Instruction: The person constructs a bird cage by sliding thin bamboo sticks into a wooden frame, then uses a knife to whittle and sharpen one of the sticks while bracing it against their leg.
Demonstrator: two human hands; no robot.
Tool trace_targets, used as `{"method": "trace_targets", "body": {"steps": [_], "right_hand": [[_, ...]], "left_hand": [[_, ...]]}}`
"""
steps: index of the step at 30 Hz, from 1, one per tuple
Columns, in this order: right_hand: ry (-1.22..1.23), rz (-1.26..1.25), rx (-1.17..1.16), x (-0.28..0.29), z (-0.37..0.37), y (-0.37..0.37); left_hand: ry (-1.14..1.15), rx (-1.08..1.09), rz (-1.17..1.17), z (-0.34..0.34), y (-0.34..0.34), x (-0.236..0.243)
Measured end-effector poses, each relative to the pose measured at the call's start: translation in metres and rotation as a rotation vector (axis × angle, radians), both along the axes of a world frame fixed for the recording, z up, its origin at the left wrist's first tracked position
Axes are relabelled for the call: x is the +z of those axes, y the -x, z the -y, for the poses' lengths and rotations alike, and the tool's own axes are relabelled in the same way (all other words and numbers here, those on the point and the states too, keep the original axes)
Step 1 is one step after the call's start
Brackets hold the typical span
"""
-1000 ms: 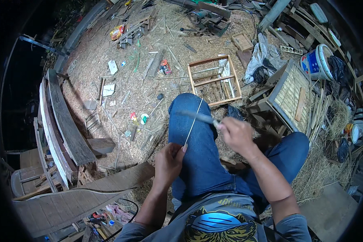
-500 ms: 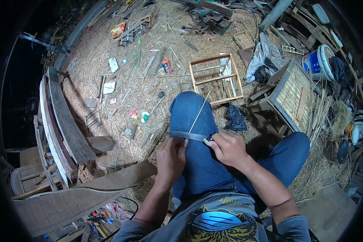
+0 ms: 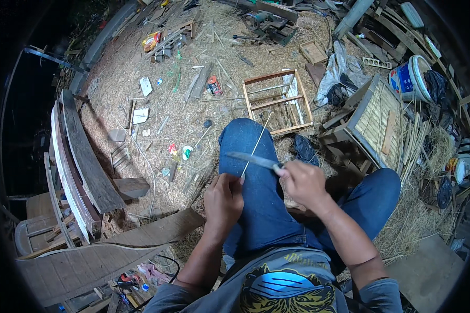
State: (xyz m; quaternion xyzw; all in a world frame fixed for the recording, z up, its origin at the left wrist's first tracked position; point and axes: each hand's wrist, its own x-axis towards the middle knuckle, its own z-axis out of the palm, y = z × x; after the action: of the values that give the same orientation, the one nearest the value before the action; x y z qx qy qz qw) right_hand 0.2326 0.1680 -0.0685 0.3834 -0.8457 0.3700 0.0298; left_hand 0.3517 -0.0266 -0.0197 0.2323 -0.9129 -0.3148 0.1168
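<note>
Over my raised knee, my left hand (image 3: 224, 197) pinches the lower end of a thin pale strip (image 3: 258, 140), which looks like split bamboo or cane. The strip slants up and to the right across my jeans. My right hand (image 3: 302, 181) is closed round the handle of a knife (image 3: 250, 158). Its long blade points left and crosses over the strip, a short way above my left fingertips. Whether the edge touches the strip I cannot tell.
Ahead stands a small wooden frame (image 3: 305, 116). To the right are a slatted panel (image 3: 377, 121), long thin strips (image 3: 413, 140) and a white-blue bucket (image 3: 408, 82). Curved planks (image 3: 91, 156) lean at left, near a wide board (image 3: 115, 254). Shavings cover the ground.
The knife has moved up along the strip, away from my left fingers, and its blade now tilts with the tip higher. My right hand has shifted slightly right. The left keeps its pinch.
</note>
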Motion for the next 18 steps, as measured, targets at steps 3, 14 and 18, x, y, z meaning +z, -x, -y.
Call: {"method": "trace_targets", "body": {"steps": [3,14,18], "right_hand": [[0.006,-0.011,-0.027,-0.001,0.0,0.003],[0.019,0.022,-0.058,-0.007,-0.004,0.016],[0.028,-0.009,-0.045,-0.001,0.001,0.017]], "left_hand": [[0.024,-0.009,-0.015,-0.001,0.002,0.0],[-0.01,-0.001,-0.005,0.001,-0.001,0.0],[-0.061,0.038,-0.004,0.002,0.001,-0.002]]}}
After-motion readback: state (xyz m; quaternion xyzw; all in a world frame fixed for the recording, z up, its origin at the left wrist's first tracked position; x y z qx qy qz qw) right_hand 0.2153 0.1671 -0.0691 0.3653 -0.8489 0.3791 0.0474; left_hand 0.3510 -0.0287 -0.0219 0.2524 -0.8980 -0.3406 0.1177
